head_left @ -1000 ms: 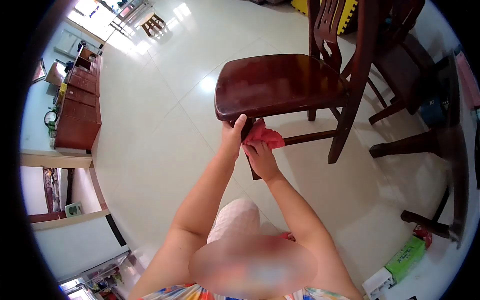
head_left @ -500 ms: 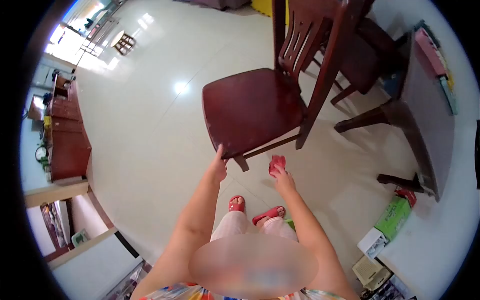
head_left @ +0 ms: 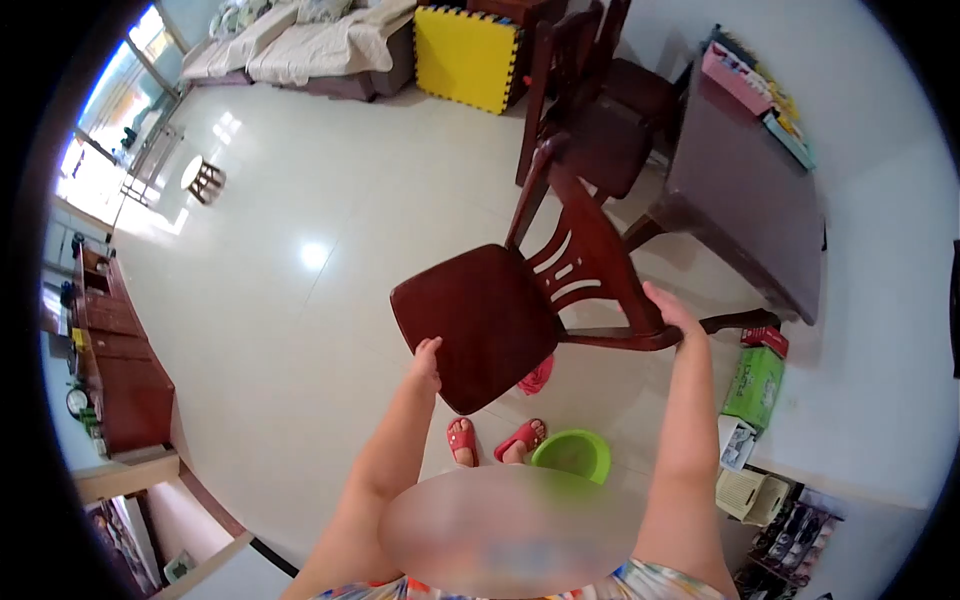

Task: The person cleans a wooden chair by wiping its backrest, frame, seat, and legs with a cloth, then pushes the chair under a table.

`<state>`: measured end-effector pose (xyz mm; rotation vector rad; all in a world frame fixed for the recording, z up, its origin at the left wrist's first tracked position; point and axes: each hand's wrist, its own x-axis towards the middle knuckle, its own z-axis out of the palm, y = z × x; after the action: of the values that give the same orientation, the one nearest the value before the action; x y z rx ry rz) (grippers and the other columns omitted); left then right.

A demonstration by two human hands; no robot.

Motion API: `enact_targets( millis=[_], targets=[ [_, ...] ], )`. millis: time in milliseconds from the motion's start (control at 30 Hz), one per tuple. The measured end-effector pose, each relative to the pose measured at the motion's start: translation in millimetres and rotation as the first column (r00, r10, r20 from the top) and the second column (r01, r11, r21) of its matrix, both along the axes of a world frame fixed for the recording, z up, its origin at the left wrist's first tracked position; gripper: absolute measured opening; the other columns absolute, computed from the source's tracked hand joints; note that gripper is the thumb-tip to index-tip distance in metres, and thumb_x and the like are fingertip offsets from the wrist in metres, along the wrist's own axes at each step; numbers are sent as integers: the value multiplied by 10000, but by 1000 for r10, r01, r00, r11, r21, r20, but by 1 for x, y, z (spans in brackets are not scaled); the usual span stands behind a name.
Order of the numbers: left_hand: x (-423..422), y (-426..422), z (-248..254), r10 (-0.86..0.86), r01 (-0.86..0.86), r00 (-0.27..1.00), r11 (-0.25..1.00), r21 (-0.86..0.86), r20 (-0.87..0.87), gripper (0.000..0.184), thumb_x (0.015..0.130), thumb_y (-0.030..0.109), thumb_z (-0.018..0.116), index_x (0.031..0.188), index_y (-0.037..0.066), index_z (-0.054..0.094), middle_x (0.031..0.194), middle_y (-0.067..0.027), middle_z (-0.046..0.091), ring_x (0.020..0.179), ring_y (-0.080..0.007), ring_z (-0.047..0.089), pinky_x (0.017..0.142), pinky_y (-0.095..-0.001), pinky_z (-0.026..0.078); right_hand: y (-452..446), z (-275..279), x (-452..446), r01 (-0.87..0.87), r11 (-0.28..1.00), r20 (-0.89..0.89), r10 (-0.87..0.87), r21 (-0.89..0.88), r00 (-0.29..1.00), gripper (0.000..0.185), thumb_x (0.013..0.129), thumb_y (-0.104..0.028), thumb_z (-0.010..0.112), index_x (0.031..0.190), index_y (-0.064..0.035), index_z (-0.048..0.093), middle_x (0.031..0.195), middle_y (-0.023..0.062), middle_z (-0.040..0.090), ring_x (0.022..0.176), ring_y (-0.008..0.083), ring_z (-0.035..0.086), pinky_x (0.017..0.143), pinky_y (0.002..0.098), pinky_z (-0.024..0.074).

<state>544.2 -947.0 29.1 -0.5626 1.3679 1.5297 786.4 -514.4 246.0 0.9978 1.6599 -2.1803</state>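
Note:
A dark red wooden chair (head_left: 480,320) with a slatted backrest is in front of me, its back toward the right. My left hand (head_left: 428,364) grips the near left edge of the seat, fingertips on its top face. On the right, my right hand (head_left: 674,308) closes round the top of the backrest, with part of its fingers hidden behind the wood. A crumpled red cloth (head_left: 537,376) shows low beside the seat's near right edge, partly covered by the chair. Close to my red slippers (head_left: 462,438) stands a light green basin (head_left: 600,455).
A dark table (head_left: 745,190) with a pink box (head_left: 735,82) on it is at the right, more chairs (head_left: 600,145) beside it. Green cartons (head_left: 755,385) stand by the right wall. Further off are a small stool (head_left: 203,178), a yellow foam mat (head_left: 465,60) and a covered sofa (head_left: 320,50).
My right hand has let go of the red cloth and taken hold of the backrest. The chair has turned and come nearer. My view has shifted, bringing the basin and sofa into sight.

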Motion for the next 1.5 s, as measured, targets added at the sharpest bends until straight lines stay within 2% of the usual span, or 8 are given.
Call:
enact_targets(
  millis=[167,267,333,467,667,833,1167,1500],
  targets=[
    [67,65,94,-267,268,961,963,-5,69,716,837,364,653,1445,209,309,1510,-123,306,1405,-308,223,1096,-521,197,-34,66,-34,-147,934,76,129,327,989,972,802,-452,734,1517,-71,197,1438,153,423,1317,216,387,1085,335,283],
    [123,105,119,-387,380,912,922,73,138,642,887,458,572,1402,114,401,1427,-137,439,1343,-288,345,1129,-422,215,-30,56,-36,-329,920,151,302,213,941,733,700,-201,744,1345,-26,442,1088,114,601,977,201,570,844,328,462],
    [162,130,120,-528,459,811,841,286,251,698,938,536,476,1481,132,305,1502,-121,367,1378,-266,317,1138,-396,185,-36,38,-24,-223,912,63,215,345,975,580,675,-96,681,1227,-22,519,959,49,603,859,152,556,773,275,465],
    [227,177,126,-502,446,791,864,234,348,769,941,610,407,1500,125,198,1465,-121,423,1340,-306,395,1144,-455,139,-54,43,14,-126,946,55,115,299,992,636,655,-94,660,1266,-43,491,996,54,584,912,170,549,806,299,454],
    [279,191,131,-600,471,704,795,383,379,612,976,598,287,1432,191,315,1411,-88,465,1303,-273,446,1139,-515,132,-101,54,107,51,973,10,-54,227,998,847,694,-47,654,1459,-80,291,919,49,608,868,155,578,823,299,464],
    [315,190,126,-558,354,696,814,460,452,376,1010,275,426,1320,62,446,1363,-128,469,1278,-303,455,1068,-489,368,-129,34,171,187,971,-83,-176,147,981,918,636,-4,654,1480,-90,303,1062,54,579,961,187,555,885,321,455],
    [379,190,57,-615,204,577,746,634,538,339,969,111,463,1265,-53,460,1239,-180,532,1147,-308,538,1037,-469,441,-164,59,220,531,836,18,-539,138,842,841,665,52,630,1447,-92,357,926,59,607,836,173,592,768,328,490],
    [438,227,146,-847,725,441,532,437,298,201,977,230,489,1042,64,584,990,-53,629,923,-181,618,860,-344,512,-156,62,313,800,569,-18,-813,190,583,735,681,27,625,1371,-79,396,1049,88,600,887,209,606,767,352,532]
  ],
)
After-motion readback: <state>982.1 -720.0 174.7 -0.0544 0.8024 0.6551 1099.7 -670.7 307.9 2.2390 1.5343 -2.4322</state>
